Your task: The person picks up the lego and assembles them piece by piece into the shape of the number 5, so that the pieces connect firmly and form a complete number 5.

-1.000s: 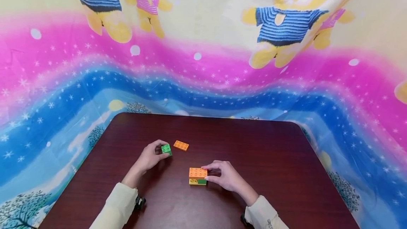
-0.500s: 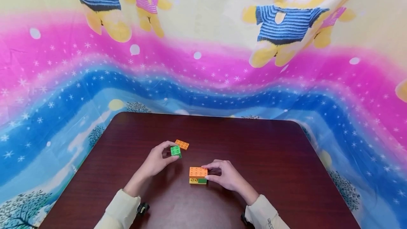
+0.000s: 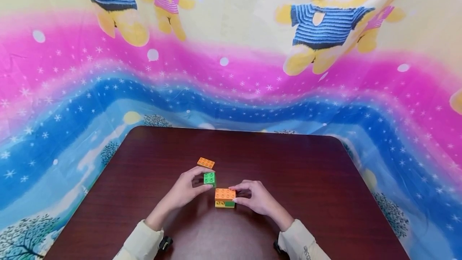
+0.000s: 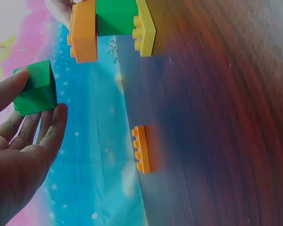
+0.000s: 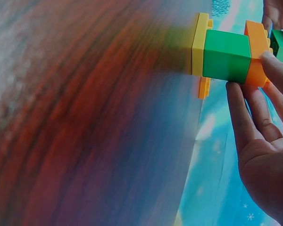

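Observation:
My left hand (image 3: 183,191) pinches a small square green toy brick (image 3: 209,178) between thumb and fingers, off the table. Just to its right stands a stack: an orange brick (image 3: 224,194) on top, a green brick (image 5: 226,54) under its right half, and a yellow plate brick (image 4: 145,30) at the bottom. My right hand (image 3: 259,200) grips the stack's right end, the thumb on the orange brick's side. In the head view, the held green brick is just behind and left of the orange brick's far left corner, apparently above table height.
A thin orange plate brick (image 3: 206,163) lies studs up on the dark wooden table (image 3: 306,179), beyond my left hand. Behind the table hangs a patterned cloth (image 3: 223,83) with bears. A dark device is strapped at each wrist.
My left hand has carried the green brick right and toward me, from beside the orange plate brick to near the stack. The right hand and the stack have stayed in place.

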Demonstrator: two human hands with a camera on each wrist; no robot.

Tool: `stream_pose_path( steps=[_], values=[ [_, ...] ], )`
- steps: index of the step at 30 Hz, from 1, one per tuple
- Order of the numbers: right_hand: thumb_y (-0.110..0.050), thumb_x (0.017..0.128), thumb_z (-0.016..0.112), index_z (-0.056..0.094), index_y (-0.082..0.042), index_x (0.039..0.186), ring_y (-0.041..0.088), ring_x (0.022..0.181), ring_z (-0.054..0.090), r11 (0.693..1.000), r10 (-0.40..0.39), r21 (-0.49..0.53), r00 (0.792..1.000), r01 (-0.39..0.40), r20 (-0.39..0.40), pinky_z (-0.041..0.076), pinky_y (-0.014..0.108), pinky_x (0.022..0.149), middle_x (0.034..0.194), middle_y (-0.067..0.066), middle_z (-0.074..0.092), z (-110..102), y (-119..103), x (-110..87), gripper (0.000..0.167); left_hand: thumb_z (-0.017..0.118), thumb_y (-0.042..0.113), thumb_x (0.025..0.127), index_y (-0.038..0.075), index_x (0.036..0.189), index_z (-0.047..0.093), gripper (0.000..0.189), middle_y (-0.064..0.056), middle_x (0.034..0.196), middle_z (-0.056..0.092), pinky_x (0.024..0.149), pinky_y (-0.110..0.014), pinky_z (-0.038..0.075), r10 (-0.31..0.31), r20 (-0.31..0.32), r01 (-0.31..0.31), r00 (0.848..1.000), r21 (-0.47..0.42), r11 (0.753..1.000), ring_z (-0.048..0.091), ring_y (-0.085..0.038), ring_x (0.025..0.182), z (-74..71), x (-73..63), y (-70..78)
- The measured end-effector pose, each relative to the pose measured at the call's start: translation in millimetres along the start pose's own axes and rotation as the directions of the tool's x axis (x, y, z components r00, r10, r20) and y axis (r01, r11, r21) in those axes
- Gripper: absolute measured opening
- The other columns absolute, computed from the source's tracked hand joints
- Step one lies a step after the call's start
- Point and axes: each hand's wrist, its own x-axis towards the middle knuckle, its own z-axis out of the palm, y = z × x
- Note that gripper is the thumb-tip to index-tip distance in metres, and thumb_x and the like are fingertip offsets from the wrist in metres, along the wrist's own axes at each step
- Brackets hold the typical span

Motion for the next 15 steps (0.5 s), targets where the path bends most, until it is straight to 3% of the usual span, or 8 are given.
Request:
stream_pose_path(
  steps=[8, 15],
  values=[
    [-0.025, 0.091, 0.081, 0.074, -0.023, 0.130, 0.013, 0.105, 0.071, 1.000, -0.010, 0.010, 1.000, 0.010, 0.002, 0.060, 0.034, 0.092, 0.106, -0.009, 0.070, -1.1, 1.5, 1.2, 0.040, 0.079, 0.019, 0.093, 0.012, 0.134, 0.066, 0.044, -0.002, 0.126, 0.067, 0.101, -0.043, 0.056, -0.003, 0.037, 0.003, 0.999, -0.012, 1.000, 0.068, -0.026, 0.117, 8.9, -0.7, 7.7],
    [-0.026, 0.092, 0.081, 0.074, -0.025, 0.130, 0.012, 0.105, 0.071, 1.000, -0.016, 0.024, 1.000, 0.016, 0.005, 0.060, 0.033, 0.092, 0.105, -0.010, 0.070, 0.2, 3.1, -0.2, 0.039, 0.080, 0.019, 0.092, 0.022, 0.131, 0.067, 0.041, 0.003, 0.125, 0.067, 0.101, -0.039, 0.056, -0.001, 0.054, 0.002, 0.999, -0.010, 1.000, 0.067, -0.020, 0.116, 15.4, -1.7, 7.9]
  ],
)
